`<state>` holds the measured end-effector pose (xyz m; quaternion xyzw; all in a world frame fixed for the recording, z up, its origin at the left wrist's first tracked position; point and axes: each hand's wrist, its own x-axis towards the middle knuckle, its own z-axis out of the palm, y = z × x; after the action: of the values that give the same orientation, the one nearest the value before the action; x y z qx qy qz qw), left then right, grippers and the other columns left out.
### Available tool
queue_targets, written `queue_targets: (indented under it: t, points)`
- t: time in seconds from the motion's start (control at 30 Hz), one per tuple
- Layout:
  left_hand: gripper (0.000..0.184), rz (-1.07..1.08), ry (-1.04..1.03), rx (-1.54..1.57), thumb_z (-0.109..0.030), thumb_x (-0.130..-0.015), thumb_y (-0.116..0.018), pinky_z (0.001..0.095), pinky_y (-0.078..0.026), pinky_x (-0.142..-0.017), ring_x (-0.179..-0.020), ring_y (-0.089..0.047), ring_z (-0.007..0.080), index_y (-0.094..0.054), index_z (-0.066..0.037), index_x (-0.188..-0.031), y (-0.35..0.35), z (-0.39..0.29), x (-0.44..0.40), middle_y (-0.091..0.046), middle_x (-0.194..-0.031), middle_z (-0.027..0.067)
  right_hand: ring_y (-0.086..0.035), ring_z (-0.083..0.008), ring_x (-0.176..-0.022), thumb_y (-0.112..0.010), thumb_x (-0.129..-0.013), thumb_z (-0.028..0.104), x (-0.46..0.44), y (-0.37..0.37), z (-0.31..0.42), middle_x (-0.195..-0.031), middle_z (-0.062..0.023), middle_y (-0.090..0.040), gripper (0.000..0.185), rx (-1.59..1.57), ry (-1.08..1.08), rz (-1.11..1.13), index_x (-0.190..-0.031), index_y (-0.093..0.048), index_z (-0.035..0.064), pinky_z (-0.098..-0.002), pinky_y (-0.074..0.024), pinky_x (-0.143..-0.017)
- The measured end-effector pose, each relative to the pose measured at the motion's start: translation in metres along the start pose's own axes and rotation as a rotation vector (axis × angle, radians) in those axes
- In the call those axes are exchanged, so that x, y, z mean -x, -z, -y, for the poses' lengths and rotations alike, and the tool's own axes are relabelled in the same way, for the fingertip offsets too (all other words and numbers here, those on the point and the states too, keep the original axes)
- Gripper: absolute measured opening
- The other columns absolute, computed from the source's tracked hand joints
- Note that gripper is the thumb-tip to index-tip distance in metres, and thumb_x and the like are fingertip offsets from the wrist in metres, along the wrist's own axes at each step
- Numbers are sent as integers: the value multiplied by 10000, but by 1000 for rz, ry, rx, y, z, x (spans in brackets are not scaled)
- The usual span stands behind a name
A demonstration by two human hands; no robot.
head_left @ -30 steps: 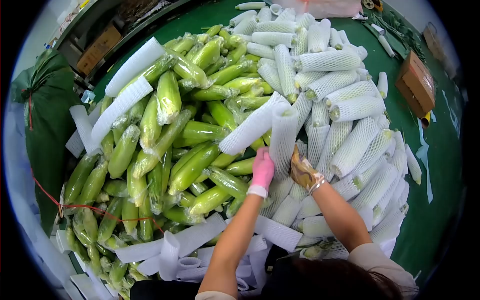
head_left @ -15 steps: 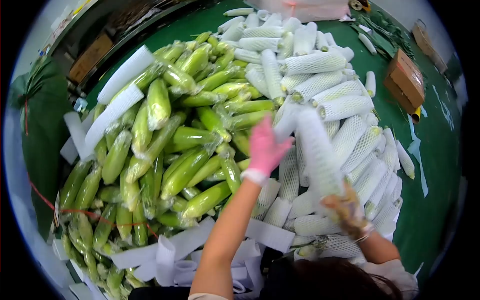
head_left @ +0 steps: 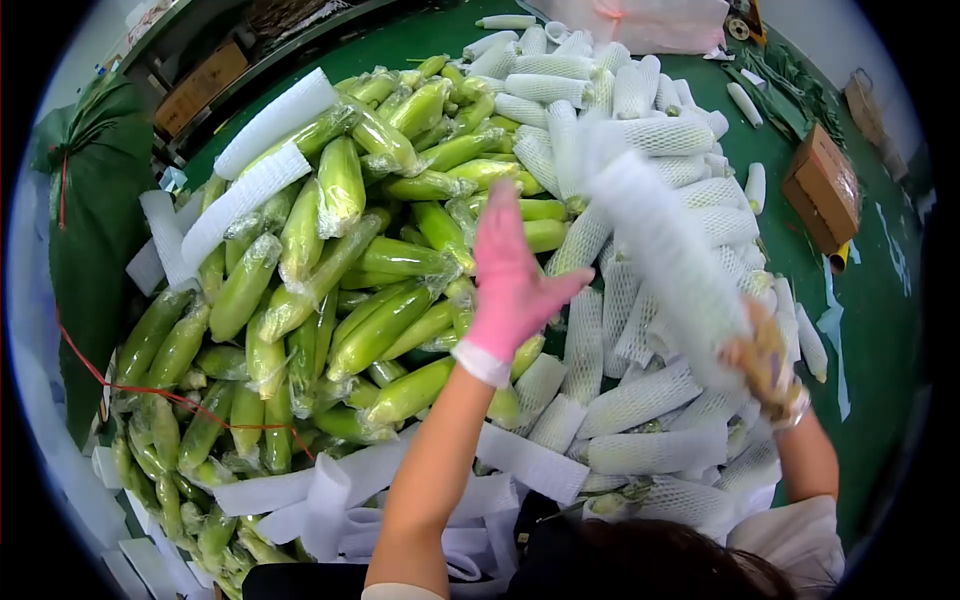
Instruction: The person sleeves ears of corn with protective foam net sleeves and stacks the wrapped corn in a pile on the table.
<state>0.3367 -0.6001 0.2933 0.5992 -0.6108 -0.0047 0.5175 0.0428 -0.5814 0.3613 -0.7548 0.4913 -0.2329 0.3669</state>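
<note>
My left hand (head_left: 510, 280), in a pink glove, is spread above the border between the two piles and holds nothing. To its left lie many green ears of corn in clear film (head_left: 380, 330). At the right, my right hand (head_left: 765, 365), in a patterned glove, grips the lower end of a white foam net sleeve (head_left: 670, 260), blurred by motion. What is inside that sleeve I cannot make out. Under and around it is a pile of corn ears in white foam nets (head_left: 655, 450).
Loose flat foam sleeves (head_left: 530, 462) lie along the near edge, and a few more rest on the corn at the left. A green sack (head_left: 95, 270) with red string stands far left. A cardboard box (head_left: 822, 190) sits at the right on the green surface.
My left hand has let go of the foam sleeve, opened and moved up and left. My right hand has carried a foam-sleeved piece to the right, tilting it.
</note>
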Motion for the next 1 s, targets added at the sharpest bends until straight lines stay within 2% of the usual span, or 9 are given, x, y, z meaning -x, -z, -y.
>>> queue_targets:
  t: [0.1,0.23,0.4,0.5,0.53,0.67,0.83,0.93,1.0]
  points:
    - [619,244,309,737,-140,-743,-662,335,-362,-960,-1090,-495,255,-399,59,-1266,-26,16,-6,-501,-1207,177,-597,-248,-912,-756,-618,286,35,-9,26,-984,-129,-618,712,-35,-41,212,-1220,-502,3,-362,-455,-866]
    - [408,309,597,602,-70,-778,-612,250,-463,-781,-908,-560,138,-505,-18,-1168,-16,86,40,-597,-1037,104,-597,-215,-914,-741,-569,265,66,10,30,-983,-105,-626,666,96,-55,262,-1150,-545,3,-338,-467,-842]
    - [813,365,130,703,-138,-714,-714,346,-298,-1054,-1239,-406,230,-290,-36,-1400,24,-35,16,-438,-1337,149,-595,-143,-815,-741,-522,251,40,13,27,-977,-46,-625,659,-290,-242,10,-1106,-555,9,-267,-483,-747]
    - [822,564,372,1174,-138,-707,-723,339,-296,-1055,-1241,-405,213,-290,0,-1391,7,-55,18,-442,-1337,142,-591,-138,-762,-737,-530,271,30,14,24,-954,-39,-626,662,138,34,83,-1107,-548,7,-270,-485,-708]
    - [780,609,492,1232,-134,-713,-716,336,-307,-1050,-1232,-416,207,-325,20,-1370,0,-51,22,-464,-1318,138,-598,-189,-771,-741,-514,302,26,14,37,-912,-82,-626,683,-196,-268,106,-1096,-544,3,-306,-481,-715]
    - [517,731,753,808,-70,-737,-646,298,-443,-905,-1007,-563,159,-502,50,-1219,39,8,62,-593,-1123,95,-596,-218,-788,-745,-500,278,21,44,30,-892,-114,-614,676,286,33,62,-1085,-540,9,-324,-475,-743]
    - [448,125,979,850,-69,-751,-607,288,-465,-864,-959,-588,172,-508,83,-1161,112,61,103,-612,-1037,118,-561,-352,-990,-731,-518,157,-53,91,-1,-1075,-180,-585,706,785,95,-347,-1182,-517,48,-403,-440,-897]
    - [333,-52,966,1138,-104,-797,-563,271,-476,-788,-869,-606,176,-544,63,-1085,121,50,100,-627,-964,100,-549,-344,-1044,-692,-636,116,-120,116,-63,-1112,-173,-571,666,816,276,-155,-1262,-468,117,-413,-436,-918]
    - [323,-50,968,1122,-103,-799,-569,262,-474,-764,-853,-606,163,-552,55,-1080,128,50,106,-630,-953,89,-565,-346,-1013,-673,-683,126,-134,101,-80,-1095,-164,-583,634,945,-183,-16,-1279,-457,122,-401,-462,-882]
